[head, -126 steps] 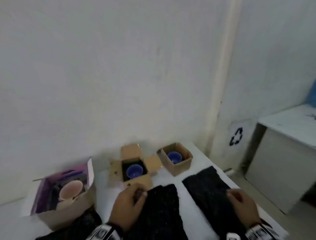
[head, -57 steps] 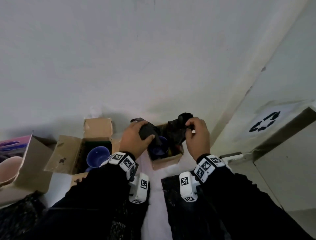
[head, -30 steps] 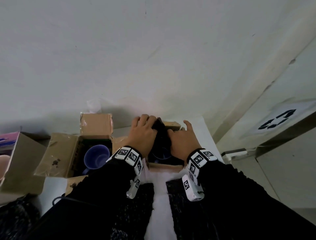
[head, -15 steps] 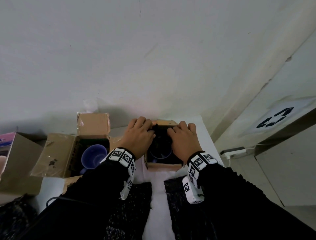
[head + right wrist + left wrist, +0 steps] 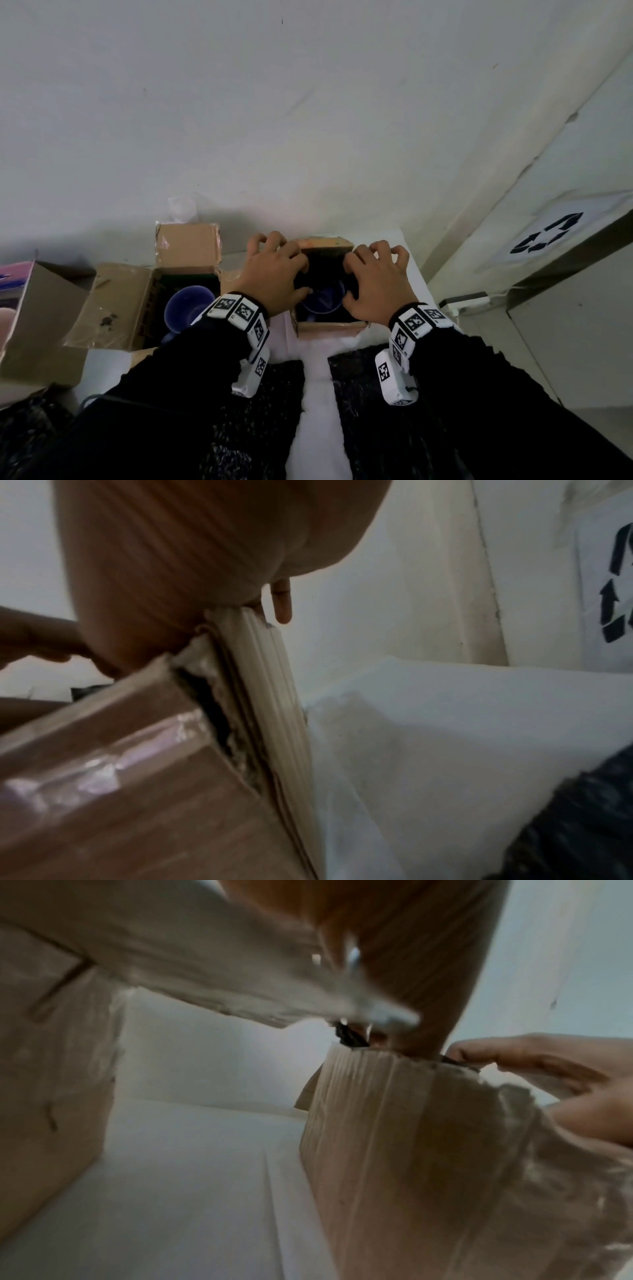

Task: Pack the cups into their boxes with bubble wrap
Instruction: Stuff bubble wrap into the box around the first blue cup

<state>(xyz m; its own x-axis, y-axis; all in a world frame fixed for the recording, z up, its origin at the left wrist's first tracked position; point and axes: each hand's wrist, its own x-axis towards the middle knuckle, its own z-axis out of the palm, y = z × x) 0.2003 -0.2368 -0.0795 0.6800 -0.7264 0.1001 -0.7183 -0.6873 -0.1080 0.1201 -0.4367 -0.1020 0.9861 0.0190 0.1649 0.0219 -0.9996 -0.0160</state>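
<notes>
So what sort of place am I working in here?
Probably a plain packing corner in a back room or workshop, not a home kitchen: a white table against a bare white wall, open cardboard boxes holding cups, and a bin with a recycling symbol beside it.

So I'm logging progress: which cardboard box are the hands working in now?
The small brown box by the wall, right of the flapped box; both hands reach into it around a blue cup.
</notes>
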